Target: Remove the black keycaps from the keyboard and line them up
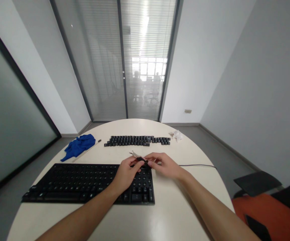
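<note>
Above the number-pad end of a black keyboard (84, 182), both my hands meet at a small keycap puller (140, 158) with a dark body and pale prongs pointing to the far left. My left hand (126, 174) is closed on it between thumb and fingers. From the other side my right hand (166, 164) pinches at its near end, where a small dark piece, perhaps a keycap, shows between the fingertips. Bare key posts show across much of the keyboard; some keycaps remain on the number pad. Farther back, loose black keycaps (129, 140) lie in rows.
A blue cloth (79, 145) and a thin brush (87, 150) lie at the table's left. White crumpled tissue (176, 135) sits at the back right. The keyboard's cable (197, 165) runs off the right edge. An orange chair (265, 214) stands at the right.
</note>
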Demonstrator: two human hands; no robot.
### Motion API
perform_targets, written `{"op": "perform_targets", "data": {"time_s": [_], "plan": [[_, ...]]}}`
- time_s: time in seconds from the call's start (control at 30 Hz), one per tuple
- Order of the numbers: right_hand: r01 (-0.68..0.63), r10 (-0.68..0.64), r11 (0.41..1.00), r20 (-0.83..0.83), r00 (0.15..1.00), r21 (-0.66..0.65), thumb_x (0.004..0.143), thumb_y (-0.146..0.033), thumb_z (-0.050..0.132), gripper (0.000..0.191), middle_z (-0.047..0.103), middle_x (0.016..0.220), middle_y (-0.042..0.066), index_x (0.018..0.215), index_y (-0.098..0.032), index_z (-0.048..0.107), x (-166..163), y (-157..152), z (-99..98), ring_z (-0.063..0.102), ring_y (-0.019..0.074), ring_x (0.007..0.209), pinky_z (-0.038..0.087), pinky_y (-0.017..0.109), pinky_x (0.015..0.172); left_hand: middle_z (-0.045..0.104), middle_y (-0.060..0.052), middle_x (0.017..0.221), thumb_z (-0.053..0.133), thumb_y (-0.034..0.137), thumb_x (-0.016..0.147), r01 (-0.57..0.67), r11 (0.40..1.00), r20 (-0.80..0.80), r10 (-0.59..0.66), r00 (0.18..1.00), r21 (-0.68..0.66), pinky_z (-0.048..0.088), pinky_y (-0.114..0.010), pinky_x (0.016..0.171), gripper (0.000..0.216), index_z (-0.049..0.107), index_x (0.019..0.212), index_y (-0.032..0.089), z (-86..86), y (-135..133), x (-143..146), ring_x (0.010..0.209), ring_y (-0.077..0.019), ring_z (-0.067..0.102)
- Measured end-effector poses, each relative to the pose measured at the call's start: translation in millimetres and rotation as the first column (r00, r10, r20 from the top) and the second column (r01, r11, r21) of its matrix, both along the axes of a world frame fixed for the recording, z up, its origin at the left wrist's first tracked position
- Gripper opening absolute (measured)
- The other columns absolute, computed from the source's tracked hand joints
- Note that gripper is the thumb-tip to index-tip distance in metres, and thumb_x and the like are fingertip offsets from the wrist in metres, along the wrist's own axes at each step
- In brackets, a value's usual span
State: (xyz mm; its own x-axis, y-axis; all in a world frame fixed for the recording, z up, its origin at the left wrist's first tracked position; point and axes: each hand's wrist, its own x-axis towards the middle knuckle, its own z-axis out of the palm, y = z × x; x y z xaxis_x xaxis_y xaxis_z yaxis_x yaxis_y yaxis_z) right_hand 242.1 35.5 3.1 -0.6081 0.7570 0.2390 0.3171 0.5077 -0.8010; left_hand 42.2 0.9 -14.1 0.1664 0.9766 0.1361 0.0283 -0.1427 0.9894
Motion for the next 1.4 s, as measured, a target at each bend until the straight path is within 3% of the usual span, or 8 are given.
{"op": "perform_targets", "data": {"time_s": [0.2, 0.47, 0.67, 0.83, 1.03, 1.13, 1.2, 1.4], "plan": [[0.013, -0.026, 0.990, -0.091, 0.996, -0.139, 0.089, -0.040, 0.059, 0.032, 0.072, 0.089, 0.007, 0.103, -0.015, 0.073, 1, 6, -4.6, 0.061, 0.0169, 0.079, 0.047, 0.028, 0.071, 0.072, -0.005, 0.096, 0.063, 0.029, 0.084, 0.008, 0.995, -0.112, 0.002, 0.994, 0.095, 0.055, -0.026, 0.071, 0.018, 0.073, 0.094, 0.018, 1.8, -2, -1, 0.087, -0.0194, 0.066], [0.066, -0.160, 0.951, -0.295, 0.942, -0.303, 0.082, -0.044, 0.067, 0.036, 0.070, 0.084, 0.004, 0.103, -0.016, 0.072, -2, 14, -11.3, 0.058, 0.0123, 0.069, 0.047, 0.027, 0.068, 0.071, -0.004, 0.094, 0.064, 0.020, 0.084, 0.066, 0.952, -0.216, 0.001, 0.976, 0.299, 0.052, -0.028, 0.081, 0.011, 0.073, 0.090, 0.020, 4.3, -2, -3, 0.090, -0.0184, 0.066], [0.129, -0.292, 0.907, -0.378, 0.879, -0.400, 0.079, -0.047, 0.071, 0.037, 0.069, 0.091, 0.003, 0.105, -0.021, 0.073, 1, 20, -15.9, 0.062, 0.0139, 0.081, 0.051, 0.028, 0.076, 0.073, -0.005, 0.096, 0.064, 0.015, 0.083, 0.088, 0.940, -0.256, -0.001, 0.967, 0.330, 0.052, -0.029, 0.083, 0.012, 0.074, 0.089, 0.020, 8.6, -5, -2, 0.092, -0.0189, 0.066], [0.150, -0.438, 0.840, -0.487, 0.755, -0.522, 0.079, -0.042, 0.072, 0.032, 0.069, 0.092, 0.002, 0.105, -0.022, 0.071, 12, 29, -14.7, 0.064, 0.0121, 0.080, 0.055, 0.024, 0.075, 0.074, -0.003, 0.091, 0.065, 0.015, 0.083, 0.117, 0.950, -0.289, -0.029, 0.957, 0.291, 0.051, -0.028, 0.084, 0.012, 0.075, 0.087, 0.021, 9.6, -8, 0, 0.088, -0.0174, 0.067], [0.295, -0.683, 0.693, -0.468, 0.561, -0.658, 0.084, -0.031, 0.065, 0.025, 0.070, 0.106, 0.006, 0.107, -0.021, 0.067, 45, 42, -5.9, 0.069, 0.0135, 0.079, 0.058, 0.020, 0.064, 0.074, -0.003, 0.091, 0.064, 0.016, 0.083, 0.097, 0.961, -0.291, -0.018, 0.957, 0.259, 0.051, -0.027, 0.083, 0.013, 0.075, 0.088, 0.020, 9.2, -9, 1, 0.089, -0.0177, 0.067], [0.476, -0.722, 0.680, -0.393, 0.570, -0.558, 0.085, -0.028, 0.062, 0.033, 0.069, 0.112, 0.008, 0.116, -0.019, 0.062, 66, 51, -11.8, 0.069, 0.0132, 0.079, 0.058, 0.022, 0.067, 0.074, -0.003, 0.092, 0.064, 0.018, 0.083, 0.096, 0.966, -0.288, -0.023, 0.957, 0.242, 0.052, -0.028, 0.083, 0.012, 0.075, 0.088, 0.020, 8.3, -9, 1, 0.090, -0.0184, 0.067], [0.673, -0.760, 0.649, -0.264, 0.594, -0.355, 0.087, -0.032, 0.057, 0.039, 0.070, 0.110, 0.011, 0.122, -0.015, 0.058, 78, 58, -18.9, 0.070, 0.0145, 0.080, 0.058, 0.024, 0.071, 0.074, -0.003, 0.092, 0.064, 0.019, 0.083, 0.094, 0.966, -0.287, -0.022, 0.958, 0.240, 0.052, -0.028, 0.083, 0.012, 0.075, 0.088, 0.020, 7.8, -9, 1, 0.090, -0.0187, 0.067], [0.820, -0.822, 0.568, -0.109, 0.559, -0.076, 0.079, -0.026, 0.062, 0.041, 0.068, 0.113, 0.016, 0.117, -0.010, 0.063, 99, 69, -34.5, 0.067, 0.0198, 0.083, 0.053, 0.034, 0.079, 0.074, -0.004, 0.093, 0.064, 0.020, 0.083, 0.082, 0.968, -0.292, -0.009, 0.956, 0.239, 0.052, -0.030, 0.084, 0.012, 0.076, 0.088, 0.020, 8.4, -10, 0, 0.090, -0.0193, 0.067]]}}
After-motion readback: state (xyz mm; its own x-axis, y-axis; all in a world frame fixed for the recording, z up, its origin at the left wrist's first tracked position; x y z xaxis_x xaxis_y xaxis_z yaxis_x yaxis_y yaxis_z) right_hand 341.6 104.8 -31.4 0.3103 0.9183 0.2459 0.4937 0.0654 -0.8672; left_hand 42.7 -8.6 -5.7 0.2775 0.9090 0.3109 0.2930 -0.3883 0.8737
